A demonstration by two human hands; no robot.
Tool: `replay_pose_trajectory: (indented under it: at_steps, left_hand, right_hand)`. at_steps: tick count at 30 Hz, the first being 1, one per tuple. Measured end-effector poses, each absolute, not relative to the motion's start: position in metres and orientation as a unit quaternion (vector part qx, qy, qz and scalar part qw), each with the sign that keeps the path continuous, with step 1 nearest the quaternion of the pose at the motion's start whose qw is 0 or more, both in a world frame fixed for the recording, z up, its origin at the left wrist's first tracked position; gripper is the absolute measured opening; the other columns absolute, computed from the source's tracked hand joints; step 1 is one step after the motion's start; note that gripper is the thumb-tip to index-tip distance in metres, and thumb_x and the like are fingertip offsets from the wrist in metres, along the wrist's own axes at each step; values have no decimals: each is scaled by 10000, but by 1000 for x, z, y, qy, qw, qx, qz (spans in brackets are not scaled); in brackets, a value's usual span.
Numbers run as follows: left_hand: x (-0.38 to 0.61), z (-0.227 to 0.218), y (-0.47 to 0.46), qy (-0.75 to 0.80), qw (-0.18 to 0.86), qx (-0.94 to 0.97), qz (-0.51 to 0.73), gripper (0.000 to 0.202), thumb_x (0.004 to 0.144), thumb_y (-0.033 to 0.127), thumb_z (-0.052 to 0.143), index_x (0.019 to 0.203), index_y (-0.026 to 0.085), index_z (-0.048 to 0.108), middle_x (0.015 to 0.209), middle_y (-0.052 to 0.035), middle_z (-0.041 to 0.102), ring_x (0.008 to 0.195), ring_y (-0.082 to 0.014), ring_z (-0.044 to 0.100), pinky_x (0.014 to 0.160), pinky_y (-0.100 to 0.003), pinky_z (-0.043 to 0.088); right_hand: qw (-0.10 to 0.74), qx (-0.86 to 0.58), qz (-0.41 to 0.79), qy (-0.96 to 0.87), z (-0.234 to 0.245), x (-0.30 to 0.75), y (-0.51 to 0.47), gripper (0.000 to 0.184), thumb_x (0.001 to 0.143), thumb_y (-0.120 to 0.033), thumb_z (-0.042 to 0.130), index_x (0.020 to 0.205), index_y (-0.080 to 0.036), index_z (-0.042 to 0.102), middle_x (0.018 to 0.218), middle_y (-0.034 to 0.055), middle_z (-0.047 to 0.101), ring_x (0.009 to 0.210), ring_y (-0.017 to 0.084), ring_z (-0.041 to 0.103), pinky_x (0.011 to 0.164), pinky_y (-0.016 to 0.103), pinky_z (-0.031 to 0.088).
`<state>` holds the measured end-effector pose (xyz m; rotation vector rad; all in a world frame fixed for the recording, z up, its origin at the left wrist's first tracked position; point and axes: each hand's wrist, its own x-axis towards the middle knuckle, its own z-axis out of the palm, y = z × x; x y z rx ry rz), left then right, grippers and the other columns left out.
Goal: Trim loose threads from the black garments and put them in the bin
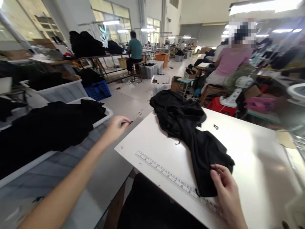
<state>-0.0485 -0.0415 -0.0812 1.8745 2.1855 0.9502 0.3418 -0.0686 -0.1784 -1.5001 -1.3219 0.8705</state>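
A black garment (pixel 190 127) lies bunched and twisted across the white table, one narrow end reaching toward me. At that near end, my right hand (pixel 225 186) is closed over the cloth's edge, and a thin dark item shows between thumb and fingers; its kind is unclear. My left hand (pixel 118 125) is stretched out past the table's left corner, above a grey surface. Its fingers are curled together, slightly blurred, with something small and dark at the tips. A clear ruler (pixel 171 176) lies along the table's near edge, partly behind my right hand.
Left of the white table (pixel 247 152) stands a pale bin (pixel 52 156) heaped with black cloth (pixel 54 124). A small dark scrap (pixel 215 127) lies on the tabletop. Beyond are a white crate (pixel 160 83), a fan (pixel 235 92) and a seated person in pink (pixel 232 60).
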Motion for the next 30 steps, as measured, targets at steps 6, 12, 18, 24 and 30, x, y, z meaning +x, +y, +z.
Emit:
replay_pose_trajectory:
  at_steps: [6, 12, 18, 24, 30]
  left_hand:
    - [91, -124, 16, 587, 112, 754, 272, 405, 804, 192, 575, 1202, 175, 502, 1264, -101, 523, 1242, -234, 423, 1072, -391, 324]
    - [108, -136, 51, 592, 101, 759, 251, 519, 815, 118, 512, 1318, 158, 390, 1444, -173, 351, 1365, -303, 283, 1072, -499, 285]
    - [103, -119, 94, 594, 47, 762, 253, 552, 810, 14, 412, 1320, 226, 417, 1534, -129, 211, 1432, -296, 106, 1076, -567, 172]
    - [105, -86, 108, 565, 24, 783, 260, 129, 789, 91, 525, 838, 181, 603, 1199, -118, 576, 1281, -310, 403, 1093, -548, 159]
    - [86, -55, 1, 525, 47, 792, 310, 190, 886, 266, 409, 888, 202, 588, 915, -70, 653, 883, -216, 595, 819, -323, 456]
  right_hand:
    - [305, -646, 284, -640, -186, 343, -75, 415, 744, -585, 604, 945, -222, 589, 560, -10, 515, 511, 185, 492, 479, 271, 381]
    - [324, -627, 202, -679, -178, 357, -84, 236, 861, -429, 460, 809, -230, 576, 619, 22, 591, 554, 202, 525, 531, 291, 388]
    - [381, -648, 180, -635, -168, 348, -84, 360, 793, -519, 593, 1002, -227, 566, 691, 12, 613, 545, 181, 539, 519, 268, 405]
    - [255, -644, 143, -707, -183, 333, -79, 129, 827, -301, 481, 844, -225, 583, 577, 27, 587, 545, 224, 521, 534, 301, 363]
    - [509, -706, 203, -449, -165, 378, -73, 313, 816, -497, 558, 907, -198, 559, 611, -19, 442, 545, 166, 444, 518, 266, 359]
